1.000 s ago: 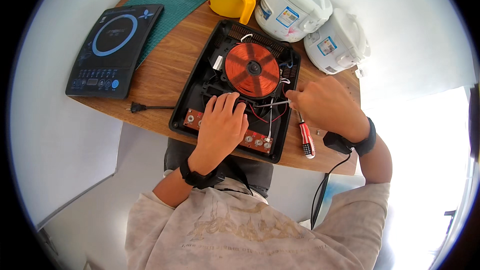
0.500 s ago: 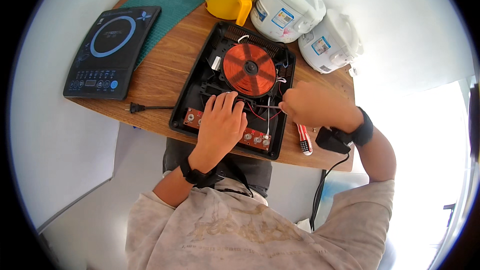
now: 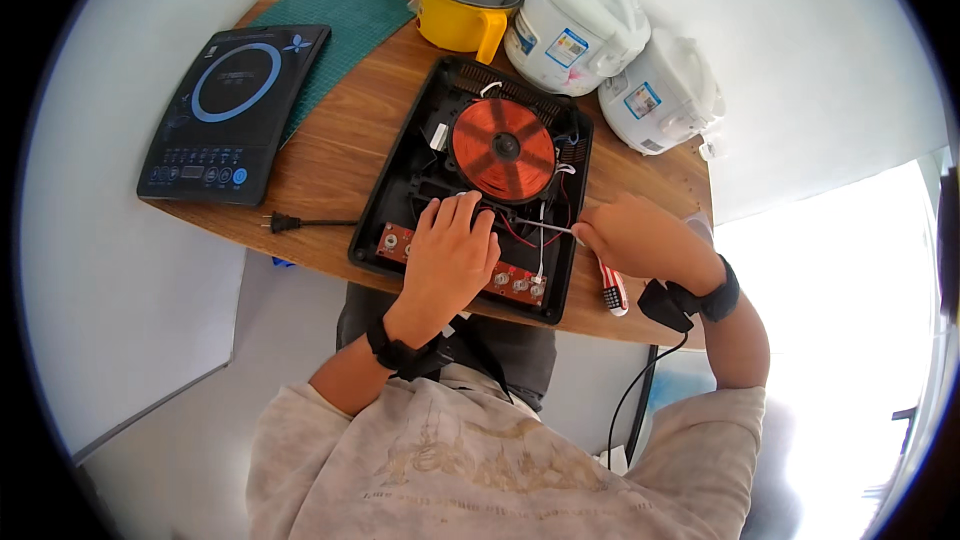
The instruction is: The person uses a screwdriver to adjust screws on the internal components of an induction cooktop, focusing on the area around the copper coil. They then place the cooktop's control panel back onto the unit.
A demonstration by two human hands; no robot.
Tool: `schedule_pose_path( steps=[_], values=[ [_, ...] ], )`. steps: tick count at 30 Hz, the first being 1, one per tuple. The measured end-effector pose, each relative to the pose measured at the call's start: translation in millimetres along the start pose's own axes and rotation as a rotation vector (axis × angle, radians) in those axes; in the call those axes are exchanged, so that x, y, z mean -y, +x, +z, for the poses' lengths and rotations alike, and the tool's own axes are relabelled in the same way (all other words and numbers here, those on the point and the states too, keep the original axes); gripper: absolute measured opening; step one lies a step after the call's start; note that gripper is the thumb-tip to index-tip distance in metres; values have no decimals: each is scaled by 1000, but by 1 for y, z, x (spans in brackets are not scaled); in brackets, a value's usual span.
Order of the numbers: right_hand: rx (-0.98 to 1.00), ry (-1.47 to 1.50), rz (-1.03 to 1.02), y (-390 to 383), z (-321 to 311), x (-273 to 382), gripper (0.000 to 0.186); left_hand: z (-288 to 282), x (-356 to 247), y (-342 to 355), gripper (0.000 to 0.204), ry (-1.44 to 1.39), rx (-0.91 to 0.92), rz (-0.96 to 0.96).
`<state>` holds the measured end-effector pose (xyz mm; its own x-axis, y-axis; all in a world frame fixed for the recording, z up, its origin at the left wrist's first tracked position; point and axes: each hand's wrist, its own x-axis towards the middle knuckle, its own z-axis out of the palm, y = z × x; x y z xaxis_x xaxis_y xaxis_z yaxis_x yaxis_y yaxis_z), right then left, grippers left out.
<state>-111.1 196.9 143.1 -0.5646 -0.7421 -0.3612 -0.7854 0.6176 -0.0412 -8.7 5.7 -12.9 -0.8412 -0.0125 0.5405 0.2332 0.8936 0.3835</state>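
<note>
Grips thin silver metal rod point(image 3: 548, 227) in right hand point(image 3: 640, 235), rests outstretched left hand point(image 3: 447, 258) over rectangular black plastic housing point(image 3: 400, 170), likely stiff, best held by rim.

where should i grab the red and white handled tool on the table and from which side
Probably by the near end of its red-and-white handle, coming from the table's near edge. The handle lies slanted beside the black housing with that end exposed, while the right hand hides its far end from view.
</note>
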Motion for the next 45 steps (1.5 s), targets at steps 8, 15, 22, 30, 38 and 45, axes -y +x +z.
schedule_pose_path(
  steps=[8,15,22,30,38,45],
  values=[
    [-135,20,-26,-7,21,-7,35,3,1,1,22,25,-11,25],
    [-184,35,29,-19,29,0,32,-2,-3,4,21,33,26,-13],
    [-223,146,18,-24,43,-12,35,-3,-5,6,23,57,65,-15],
    [-153,211,67,-28,47,-24,26,-11,-7,16,24,57,166,13],
    [-281,181,-6,-26,40,-31,29,-12,-3,18,23,41,203,-41],
    [-305,337,76,-31,30,-47,25,-8,-7,15,24,53,129,-33]
  ],
)
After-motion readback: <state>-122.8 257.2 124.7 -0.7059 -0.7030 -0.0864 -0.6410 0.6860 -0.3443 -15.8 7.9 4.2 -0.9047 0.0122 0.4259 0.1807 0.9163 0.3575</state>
